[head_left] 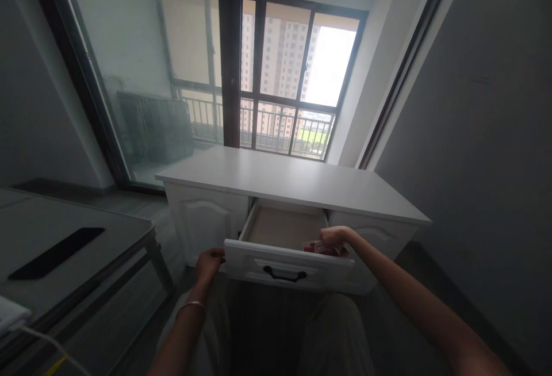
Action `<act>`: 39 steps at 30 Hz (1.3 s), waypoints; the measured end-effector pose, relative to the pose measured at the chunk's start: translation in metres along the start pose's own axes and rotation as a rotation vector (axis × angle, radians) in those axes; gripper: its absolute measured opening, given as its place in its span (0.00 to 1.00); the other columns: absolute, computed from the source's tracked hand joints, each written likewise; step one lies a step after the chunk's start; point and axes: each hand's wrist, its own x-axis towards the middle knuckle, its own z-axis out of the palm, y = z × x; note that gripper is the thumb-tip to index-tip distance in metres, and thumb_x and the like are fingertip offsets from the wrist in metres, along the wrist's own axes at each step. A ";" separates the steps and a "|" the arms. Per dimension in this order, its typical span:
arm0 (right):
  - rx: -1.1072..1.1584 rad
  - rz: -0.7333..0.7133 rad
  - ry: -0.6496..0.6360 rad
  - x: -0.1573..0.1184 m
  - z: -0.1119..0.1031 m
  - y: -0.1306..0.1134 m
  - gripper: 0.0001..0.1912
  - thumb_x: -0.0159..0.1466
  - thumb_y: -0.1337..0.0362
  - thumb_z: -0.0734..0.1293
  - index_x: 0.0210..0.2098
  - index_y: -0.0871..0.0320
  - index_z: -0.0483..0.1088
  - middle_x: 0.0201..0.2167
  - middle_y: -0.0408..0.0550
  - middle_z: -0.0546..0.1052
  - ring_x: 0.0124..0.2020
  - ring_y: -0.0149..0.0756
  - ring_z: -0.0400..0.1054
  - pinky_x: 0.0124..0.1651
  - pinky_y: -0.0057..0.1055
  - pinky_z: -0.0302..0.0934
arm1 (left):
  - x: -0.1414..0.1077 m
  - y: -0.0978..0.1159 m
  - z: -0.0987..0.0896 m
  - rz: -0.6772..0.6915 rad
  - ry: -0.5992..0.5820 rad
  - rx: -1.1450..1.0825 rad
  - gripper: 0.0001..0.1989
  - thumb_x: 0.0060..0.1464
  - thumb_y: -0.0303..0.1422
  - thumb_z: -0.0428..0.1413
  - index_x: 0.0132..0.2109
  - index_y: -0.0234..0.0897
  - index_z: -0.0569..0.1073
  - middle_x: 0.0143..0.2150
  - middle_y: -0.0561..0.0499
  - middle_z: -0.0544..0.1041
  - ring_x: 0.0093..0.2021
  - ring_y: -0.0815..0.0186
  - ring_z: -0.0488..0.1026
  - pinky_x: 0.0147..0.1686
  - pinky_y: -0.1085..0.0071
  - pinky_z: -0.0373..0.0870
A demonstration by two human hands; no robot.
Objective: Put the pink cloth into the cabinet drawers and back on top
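A white drawer (pixel 287 269) with a black handle (pixel 284 274) is pulled out from the middle of a white cabinet (pixel 276 175). My left hand (pixel 208 264) is at the left end of the drawer front, its fingers curled against the edge. Over the drawer's right front corner, my right hand (pixel 335 235) is closed on a small red-and-clear packet (pixel 319 248). The packet is partly hidden by the drawer front and my fingers, and its contents cannot be made out. The pale bottom of the drawer (pixel 284 225) shows behind it.
At left stands a low table (pixel 125 232) with a dark flat object (pixel 56 253) on it. A white device with a cable (pixel 47 338) lies at the lower left. Behind the cabinet is a glass sliding door (pixel 190 48); a wall (pixel 483 111) rises at right.
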 end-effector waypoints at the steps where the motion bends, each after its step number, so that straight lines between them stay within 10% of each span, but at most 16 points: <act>1: 0.053 0.016 -0.005 -0.005 -0.002 0.009 0.03 0.47 0.68 0.69 0.20 0.62 0.72 0.14 0.44 0.70 0.19 0.34 0.68 0.25 0.27 0.65 | -0.001 0.001 -0.001 0.001 0.005 0.002 0.08 0.45 0.22 0.61 0.32 0.38 0.81 0.32 0.47 0.85 0.40 0.54 0.84 0.39 0.67 0.75; 4: 0.560 -0.063 0.127 -0.024 0.003 0.050 0.05 0.46 0.67 0.67 0.24 0.61 0.73 0.18 0.42 0.74 0.18 0.31 0.66 0.25 0.26 0.62 | -0.004 0.003 -0.002 0.007 0.032 -0.015 0.08 0.46 0.22 0.61 0.34 0.38 0.81 0.34 0.47 0.86 0.41 0.54 0.84 0.39 0.67 0.75; 9: 1.526 -0.309 0.811 -0.057 0.067 0.122 0.17 0.44 0.67 0.73 0.36 0.57 0.77 0.35 0.47 0.83 0.34 0.40 0.78 0.43 0.37 0.75 | -0.006 0.004 -0.002 0.049 0.053 -0.085 0.14 0.44 0.19 0.58 0.36 0.38 0.82 0.38 0.46 0.86 0.43 0.56 0.84 0.42 0.68 0.76; 16: 1.803 -0.417 1.459 -0.054 0.165 0.141 0.18 0.53 0.65 0.69 0.43 0.45 0.79 0.46 0.42 0.84 0.49 0.42 0.78 0.54 0.48 0.75 | 0.001 -0.006 0.002 0.102 0.065 -0.055 0.16 0.47 0.19 0.55 0.40 0.38 0.83 0.45 0.43 0.86 0.50 0.55 0.83 0.48 0.67 0.76; 27: 1.815 -0.415 1.567 -0.035 0.186 0.118 0.13 0.59 0.60 0.73 0.44 0.48 0.78 0.53 0.46 0.82 0.58 0.44 0.76 0.64 0.50 0.69 | -0.020 0.009 -0.010 0.100 0.212 -0.169 0.28 0.44 0.15 0.48 0.47 0.36 0.83 0.53 0.44 0.84 0.56 0.58 0.80 0.56 0.67 0.75; 34: 1.955 -0.360 1.514 -0.024 0.191 0.120 0.12 0.58 0.57 0.73 0.42 0.47 0.79 0.48 0.43 0.84 0.54 0.41 0.78 0.61 0.46 0.71 | -0.107 -0.001 -0.008 0.487 0.487 -0.092 0.25 0.52 0.20 0.47 0.51 0.40 0.80 0.64 0.47 0.77 0.71 0.57 0.66 0.74 0.57 0.57; 39: 1.861 -0.298 1.460 -0.022 0.194 0.126 0.12 0.60 0.50 0.71 0.39 0.48 0.79 0.45 0.46 0.85 0.49 0.42 0.79 0.56 0.45 0.74 | -0.177 -0.005 0.037 0.669 0.072 -0.084 0.16 0.57 0.25 0.48 0.39 0.45 0.79 0.50 0.48 0.82 0.59 0.57 0.75 0.63 0.58 0.70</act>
